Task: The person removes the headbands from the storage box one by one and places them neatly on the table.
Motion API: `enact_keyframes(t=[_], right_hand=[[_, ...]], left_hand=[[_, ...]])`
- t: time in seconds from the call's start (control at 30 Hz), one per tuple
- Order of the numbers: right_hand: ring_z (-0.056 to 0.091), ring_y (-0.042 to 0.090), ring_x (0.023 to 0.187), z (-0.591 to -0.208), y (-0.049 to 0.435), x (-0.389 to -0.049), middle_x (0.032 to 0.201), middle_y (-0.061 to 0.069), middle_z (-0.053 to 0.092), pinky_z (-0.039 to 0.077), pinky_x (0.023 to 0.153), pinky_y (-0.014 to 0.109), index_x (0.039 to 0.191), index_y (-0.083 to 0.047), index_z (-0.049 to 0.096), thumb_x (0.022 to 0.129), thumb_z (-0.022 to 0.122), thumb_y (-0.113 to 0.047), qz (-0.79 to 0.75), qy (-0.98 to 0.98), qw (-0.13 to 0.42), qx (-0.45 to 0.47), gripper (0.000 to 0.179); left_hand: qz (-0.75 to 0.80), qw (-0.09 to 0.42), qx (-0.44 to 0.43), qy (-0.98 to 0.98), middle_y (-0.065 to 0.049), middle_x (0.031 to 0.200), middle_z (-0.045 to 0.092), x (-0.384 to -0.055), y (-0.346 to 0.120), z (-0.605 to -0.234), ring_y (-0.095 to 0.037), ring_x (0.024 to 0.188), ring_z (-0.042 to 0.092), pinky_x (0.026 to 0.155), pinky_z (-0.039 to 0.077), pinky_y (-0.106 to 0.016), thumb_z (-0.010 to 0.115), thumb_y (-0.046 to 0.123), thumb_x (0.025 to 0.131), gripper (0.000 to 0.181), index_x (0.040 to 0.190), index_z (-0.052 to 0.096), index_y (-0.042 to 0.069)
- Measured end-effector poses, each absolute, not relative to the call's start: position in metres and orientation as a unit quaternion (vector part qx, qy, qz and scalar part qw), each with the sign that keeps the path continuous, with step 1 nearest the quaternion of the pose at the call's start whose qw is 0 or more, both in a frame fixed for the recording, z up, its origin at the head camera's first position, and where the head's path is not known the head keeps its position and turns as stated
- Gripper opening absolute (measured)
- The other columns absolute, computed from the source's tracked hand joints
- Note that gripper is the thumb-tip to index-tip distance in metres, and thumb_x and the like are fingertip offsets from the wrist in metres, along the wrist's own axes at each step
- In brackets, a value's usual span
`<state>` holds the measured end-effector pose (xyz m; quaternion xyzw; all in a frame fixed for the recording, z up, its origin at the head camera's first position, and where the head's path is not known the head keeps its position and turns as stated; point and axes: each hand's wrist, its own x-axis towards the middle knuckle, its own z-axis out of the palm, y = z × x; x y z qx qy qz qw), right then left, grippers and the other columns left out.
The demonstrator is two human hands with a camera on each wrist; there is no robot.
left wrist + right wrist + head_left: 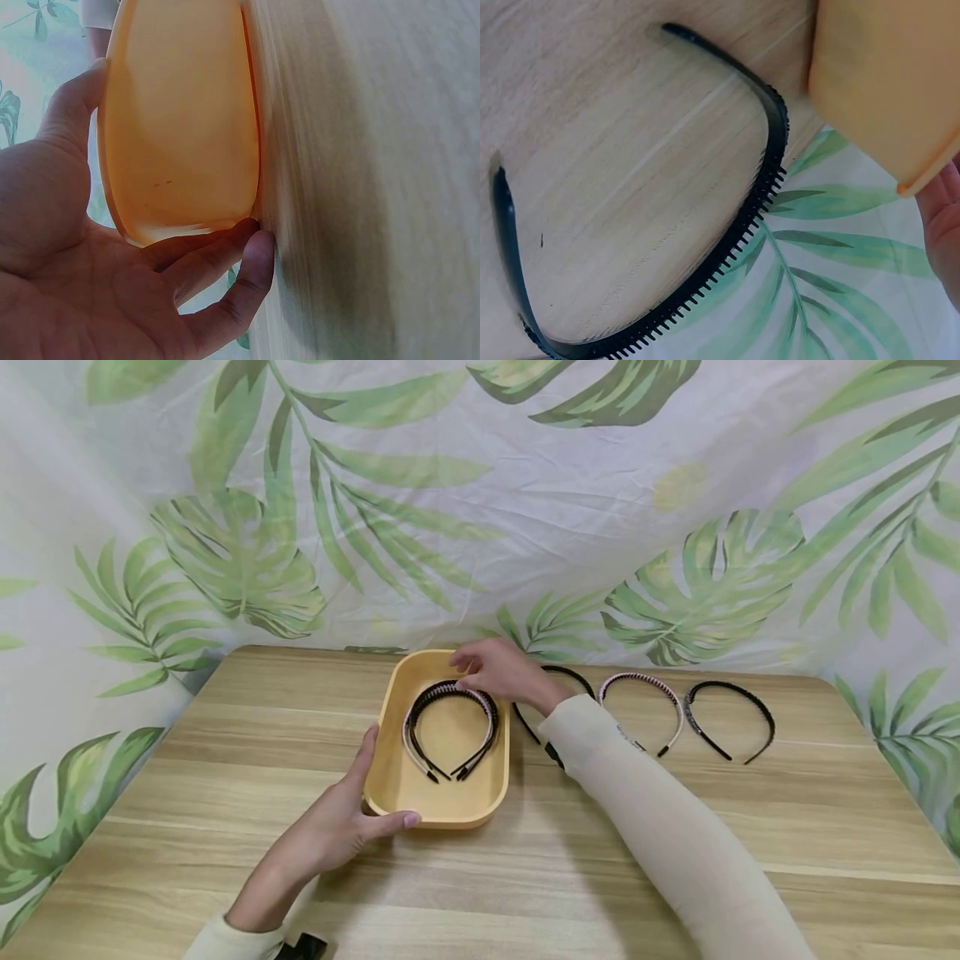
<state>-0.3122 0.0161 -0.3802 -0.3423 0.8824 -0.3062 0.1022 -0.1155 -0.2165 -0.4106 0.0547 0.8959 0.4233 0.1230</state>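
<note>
holding the box [450, 808] is the left grip [339, 828]; right grip [504, 672] hovers near headbands [431, 693].

Person, long sleeves; both hands bare. Right sleeve [660, 827]: cream to off-white, plain, smooth-faced, fairly close-fitting; seen from the lower frame edge to the wrist. Right cuff [577, 718]: same cream, soft-edged, a little loose, shallow creases just behind it; underside reads greyer in shade. Right hand [504, 672]: uncovered from the cuff on. Left sleeve [228, 942]: matching cream; only the cuff end shows, rest cut off by the frame. Left hand [337, 822]: likewise uncovered. Black piece [306, 947] beside left cuff: angular, hard-looking, partly out of frame; markings and fastening too small to tell.
</note>
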Motion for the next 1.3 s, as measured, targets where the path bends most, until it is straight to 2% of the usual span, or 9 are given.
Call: enact_keyframes(t=[0.17,0.83,1.3], right_hand=[[0.071,0.028,0.117,-0.387,0.01,-0.317,0.127,0.017,0.075,0.055,0.103,0.038,0.135,0.0,0.069,0.099,0.072,-0.01,-0.29,0.885,0.099,-0.351,0.037],[0.065,0.029,0.128,-0.386,0.0,-0.322,0.136,0.016,0.07,0.052,0.107,0.039,0.142,-0.002,0.063,0.101,0.067,-0.003,-0.212,0.899,0.135,-0.359,0.041],[0.067,0.03,0.123,-0.388,-0.001,-0.326,0.13,0.017,0.072,0.054,0.104,0.039,0.139,-0.005,0.067,0.099,0.061,0.004,-0.177,0.895,0.128,-0.39,0.041]], left_hand=[[0.421,0.126,0.05,0.897,-0.031,0.171,0.016,-0.115,-0.217,-0.411,-0.046,0.147,0.043,0.119,0.034,-0.064,0.084,0.045,0.089,0.132,0.167,-0.019,0.019],[0.423,0.12,0.057,0.896,-0.029,0.172,0.015,-0.115,-0.217,-0.411,-0.045,0.146,0.044,0.118,0.034,-0.063,0.083,0.045,0.089,0.131,0.167,-0.019,0.019],[0.425,0.121,0.056,0.895,-0.03,0.17,0.02,-0.115,-0.217,-0.412,-0.041,0.143,0.049,0.118,0.036,-0.061,0.083,0.043,0.09,0.13,0.167,-0.019,0.021]])
